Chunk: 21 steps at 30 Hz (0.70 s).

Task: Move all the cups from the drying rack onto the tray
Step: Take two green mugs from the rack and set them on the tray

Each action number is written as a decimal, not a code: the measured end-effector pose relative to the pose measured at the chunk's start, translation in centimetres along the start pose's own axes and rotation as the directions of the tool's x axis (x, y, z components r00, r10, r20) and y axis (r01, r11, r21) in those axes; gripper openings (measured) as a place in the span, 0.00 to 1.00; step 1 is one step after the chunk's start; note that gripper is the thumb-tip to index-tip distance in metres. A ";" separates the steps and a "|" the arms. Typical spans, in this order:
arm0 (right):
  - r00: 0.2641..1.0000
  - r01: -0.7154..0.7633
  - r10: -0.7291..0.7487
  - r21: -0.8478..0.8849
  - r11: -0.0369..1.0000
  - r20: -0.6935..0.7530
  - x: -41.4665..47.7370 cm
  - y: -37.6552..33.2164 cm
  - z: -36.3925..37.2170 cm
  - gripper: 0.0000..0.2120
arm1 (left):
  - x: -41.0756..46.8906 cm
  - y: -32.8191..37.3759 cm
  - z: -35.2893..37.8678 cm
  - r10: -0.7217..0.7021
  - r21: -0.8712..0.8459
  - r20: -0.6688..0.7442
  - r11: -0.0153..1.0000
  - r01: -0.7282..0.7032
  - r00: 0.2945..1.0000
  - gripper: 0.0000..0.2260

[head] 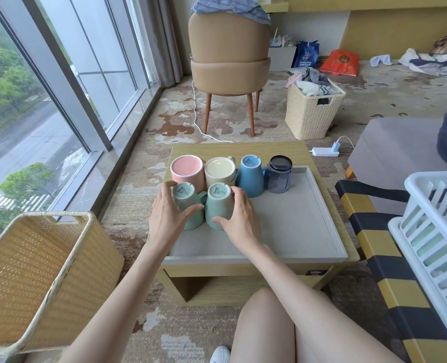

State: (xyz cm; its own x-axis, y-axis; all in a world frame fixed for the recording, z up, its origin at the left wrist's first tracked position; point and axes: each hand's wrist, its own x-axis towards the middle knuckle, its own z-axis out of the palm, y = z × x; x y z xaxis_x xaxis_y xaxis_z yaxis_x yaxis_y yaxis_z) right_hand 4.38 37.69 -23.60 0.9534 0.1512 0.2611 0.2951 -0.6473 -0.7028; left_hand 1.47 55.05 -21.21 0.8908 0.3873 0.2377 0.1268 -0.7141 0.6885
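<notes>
Setting two green cups, left hand (168, 213) wrapped on one (187, 205), right hand (239, 216) on other (218, 205), upside down on tray (295, 226) near pink cup (187, 170); lower flat, release gently, avoid knocking neighbours.

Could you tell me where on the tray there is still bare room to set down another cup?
The grey tray is bare over its near and right parts, between the right hand and the right rim, in front of the blue cup and the dark glass. The far left corner is crowded: six upside-down cups stand together, and both hands hold the two green cups.
</notes>
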 end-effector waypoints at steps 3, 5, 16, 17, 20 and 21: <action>1.000 -0.003 0.003 0.000 1.000 0.008 0.3 0.1 0.1 0.39 | 0.0 -0.1 -0.1 0.000 -0.002 0.011 1.000 0.000 1.000 0.34; 1.000 0.003 -0.003 0.015 1.000 0.024 0.4 0.3 0.1 0.39 | -0.2 -0.2 -0.1 0.007 -0.006 0.015 1.000 -0.007 1.000 0.34; 0.986 0.045 -0.037 -0.042 0.998 0.161 0.9 -0.8 -2.9 0.39 | -0.9 2.2 -2.1 0.068 0.069 0.009 0.995 -0.068 0.998 0.32; 0.987 0.071 -0.063 -0.054 0.996 0.148 0.9 -1.0 -3.7 0.36 | -1.0 2.7 -2.4 0.102 0.094 -0.014 0.990 -0.100 0.995 0.29; 0.986 0.140 -0.133 -0.069 0.988 0.099 1.2 -1.5 -7.1 0.28 | -1.0 4.8 -2.7 0.216 0.148 -0.034 0.967 -0.209 0.976 0.20; 0.985 0.158 -0.152 -0.080 0.984 0.085 1.4 -1.6 -8.6 0.26 | -1.0 5.8 -2.6 0.250 0.155 -0.017 0.957 -0.245 0.968 0.18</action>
State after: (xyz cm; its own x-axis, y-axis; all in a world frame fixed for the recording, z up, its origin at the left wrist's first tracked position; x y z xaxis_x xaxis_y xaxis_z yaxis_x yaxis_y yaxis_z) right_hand 4.70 32.48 -16.45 0.8995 0.3103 0.3077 0.4365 -0.6730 -0.5972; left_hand 0.19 52.03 -15.73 0.8868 0.2060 0.4138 -0.0288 -0.8688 0.4943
